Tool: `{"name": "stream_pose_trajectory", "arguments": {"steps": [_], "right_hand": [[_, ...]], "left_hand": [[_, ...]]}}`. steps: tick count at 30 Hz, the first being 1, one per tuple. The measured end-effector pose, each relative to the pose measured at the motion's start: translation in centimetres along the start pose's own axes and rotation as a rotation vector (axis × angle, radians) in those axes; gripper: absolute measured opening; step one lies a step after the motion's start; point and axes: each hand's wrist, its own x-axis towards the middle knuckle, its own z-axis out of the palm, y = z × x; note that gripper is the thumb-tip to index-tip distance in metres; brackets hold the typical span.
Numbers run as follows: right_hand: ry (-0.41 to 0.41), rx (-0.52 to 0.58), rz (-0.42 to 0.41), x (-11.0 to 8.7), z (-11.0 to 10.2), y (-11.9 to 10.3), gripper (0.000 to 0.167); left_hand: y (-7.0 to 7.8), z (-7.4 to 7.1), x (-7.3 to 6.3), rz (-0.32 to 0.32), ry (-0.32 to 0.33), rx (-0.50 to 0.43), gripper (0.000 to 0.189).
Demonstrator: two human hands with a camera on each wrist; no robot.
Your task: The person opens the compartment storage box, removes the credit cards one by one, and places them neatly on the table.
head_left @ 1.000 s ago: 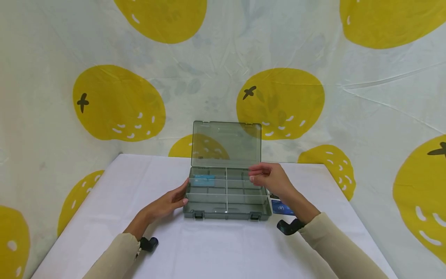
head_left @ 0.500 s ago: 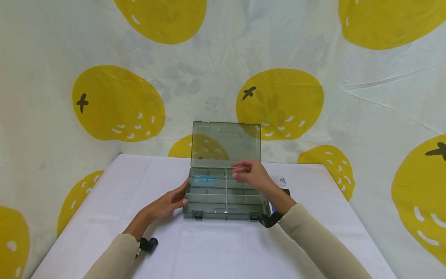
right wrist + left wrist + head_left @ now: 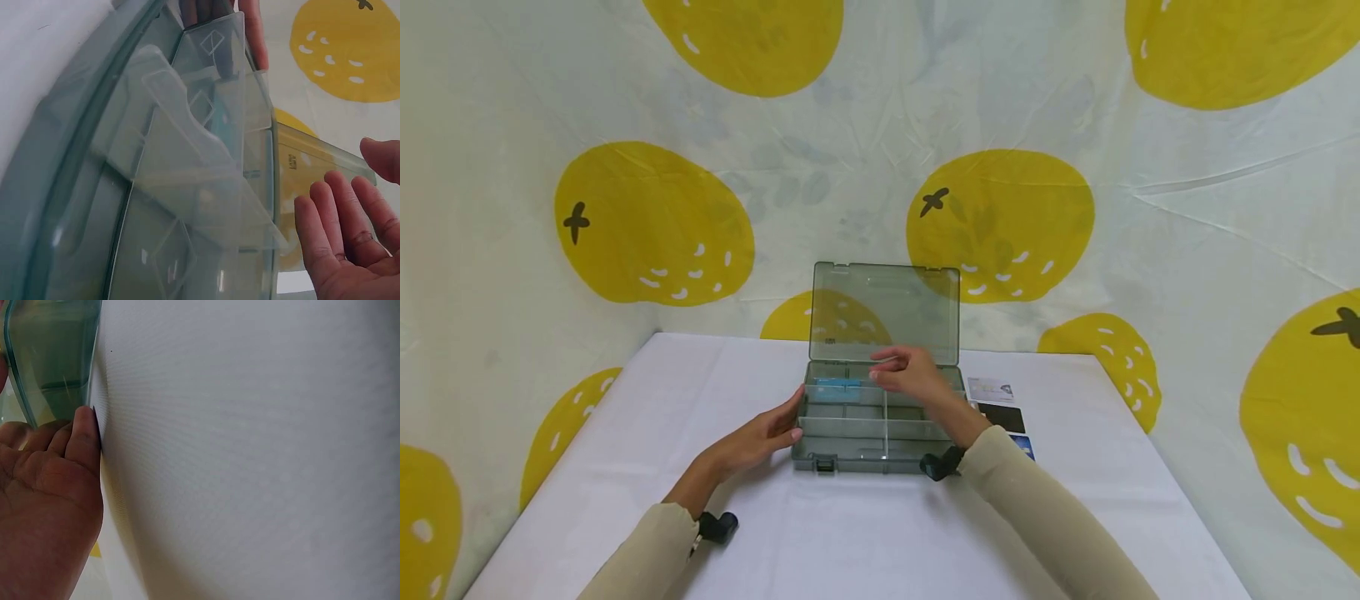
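A translucent grey-green compartment box [image 3: 865, 467] stands on the table with its lid [image 3: 880, 308] raised at the back. Inside the rear left compartment lies a light-blue card [image 3: 838, 390]. My left hand [image 3: 756, 437] rests along the box's left side; in the left wrist view its fingers [image 3: 81, 437] touch the outer wall without curling round it. Over the rear middle of the box hovers my right hand [image 3: 913, 375]. The right wrist view shows its palm and loosely extended fingers [image 3: 350, 231] with nothing held. The right forearm hides part of the right-hand compartments.
To the right of the box lie a whitish card [image 3: 990, 389], a black card [image 3: 1002, 417] and a blue card [image 3: 1024, 446], partly covered by the sleeve. White cloth covers the table [image 3: 820, 533]. A fruit-patterned curtain [image 3: 820, 183] hangs behind.
My right hand has moved left across the box, from its right side to near the middle. The cards at the right have come into fuller view. My left hand stays in place.
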Motion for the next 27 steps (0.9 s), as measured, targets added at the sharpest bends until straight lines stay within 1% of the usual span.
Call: {"name": "stream_pose_trajectory", "arguments": {"steps": [5,8,10,14,18,23,27], "right_hand": [[0.001,-0.009,-0.007,1.0,1.0,0.1,0.037],[-0.003,-0.021,-0.006,1.6,1.4,0.2,0.039],[-0.012,-0.016,0.003,2.0,1.6,0.2,0.041],[-0.031,0.016,0.032,2.9,2.0,0.2,0.044],[-0.044,0.027,0.056,3.8,2.4,0.2,0.044],[-0.043,-0.017,0.067,4.6,3.0,0.1,0.043],[-0.043,-0.059,0.072,5.3,3.5,0.1,0.042]], "left_hand": [[-0.2,0.0,0.1,-0.001,-0.001,0.0,0.084],[-0.2,-0.1,0.1,-0.011,-0.003,0.006,0.084],[-0.1,-0.1,0.1,-0.024,-0.001,0.007,0.085],[-0.1,-0.1,0.1,-0.031,0.001,0.0,0.085],[-0.2,-0.1,0.2,-0.016,0.003,-0.009,0.085],[-0.3,0.0,0.2,-0.011,0.006,-0.016,0.085],[-0.1,0.0,0.0,-0.013,0.008,-0.018,0.084]]}}
